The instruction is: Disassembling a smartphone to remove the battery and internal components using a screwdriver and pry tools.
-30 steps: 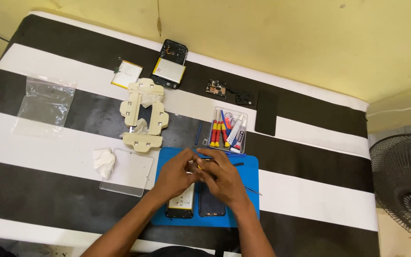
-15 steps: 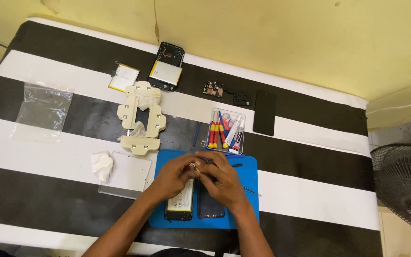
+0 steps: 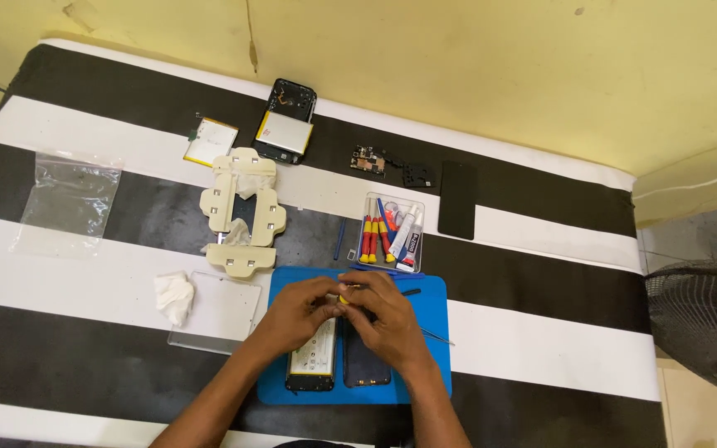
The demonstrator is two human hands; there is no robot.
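Over the blue work mat (image 3: 437,290), we bring our left hand (image 3: 296,314) and right hand (image 3: 387,319) together, fingertips pinched on a small part with a yellow tip (image 3: 343,299) that is mostly hidden between them; what exactly it is, we cannot tell. Directly beneath the hands lie an opened phone body (image 3: 312,362) with its pale insides showing and, just beside it on the right, a dark phone panel (image 3: 366,365), both flat on the mat. A thin metal probe (image 3: 436,336) rests at the mat's right edge.

By our reading, this is the fine-handling stage of phone repair: a tiny piece is being worked above the open handset. The move after this would seem to call for a steady pinch and a careful descent toward the phone body, with neither hand bumping the panel alongside.

Farther up the striped desk (image 3: 541,232) stand a clear tray of red-and-yellow screwdrivers (image 3: 391,233), a cream-coloured clamping jig (image 3: 241,212), a second opened handset (image 3: 286,121), a loose battery (image 3: 210,140), a small circuit board (image 3: 369,162) and a black strip (image 3: 457,199). A crumpled tissue (image 3: 173,296), a clear sheet (image 3: 217,311) and a plastic bag (image 3: 70,202) lie to the left.
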